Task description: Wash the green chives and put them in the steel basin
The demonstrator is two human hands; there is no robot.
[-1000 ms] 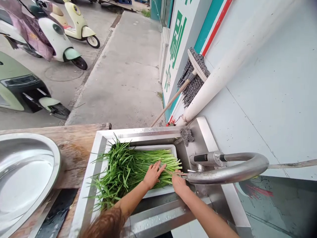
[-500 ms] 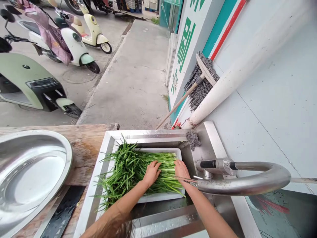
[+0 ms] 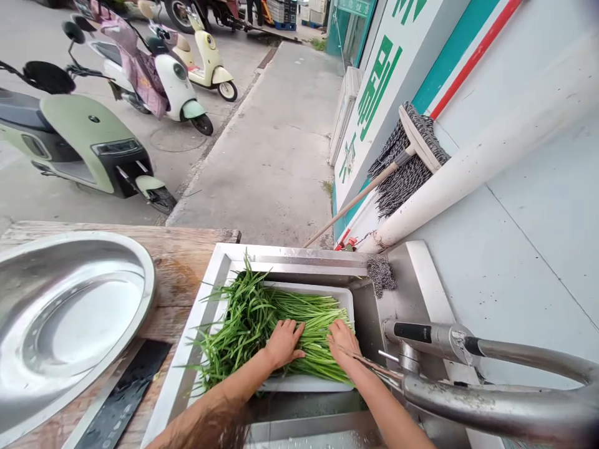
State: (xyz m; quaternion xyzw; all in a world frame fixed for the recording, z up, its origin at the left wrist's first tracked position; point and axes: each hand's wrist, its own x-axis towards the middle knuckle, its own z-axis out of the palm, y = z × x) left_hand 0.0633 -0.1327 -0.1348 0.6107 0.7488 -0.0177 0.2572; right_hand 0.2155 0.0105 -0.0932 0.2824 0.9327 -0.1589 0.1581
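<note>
Green garlic chives (image 3: 322, 315) lie as one bundle in a white tray (image 3: 349, 299), which sits inside a stainless-steel sink (image 3: 299, 254). Orientation: pale stem ends at the tray's right edge; leaves spill over its left edge toward the sink's left rim. Left hand (image 3: 282, 345): palm down on the middle of the bundle, thumb apart from the fingers. Right hand (image 3: 342, 342): laid over the stem ends, fingers slightly bent. From where I stand, I cannot tell whether either hand pinches any stems. Faucet (image 3: 472, 399): spout over the sink's right edge, mouth end near the right hand. Steel-wool scrubber (image 3: 382, 275): at the sink's far right corner. Metal basin (image 3: 148, 274): on the wooden table (image 3: 187, 249), left of the sink. Mop (image 3: 412, 162): head up, beyond the sink's far edge.
</note>
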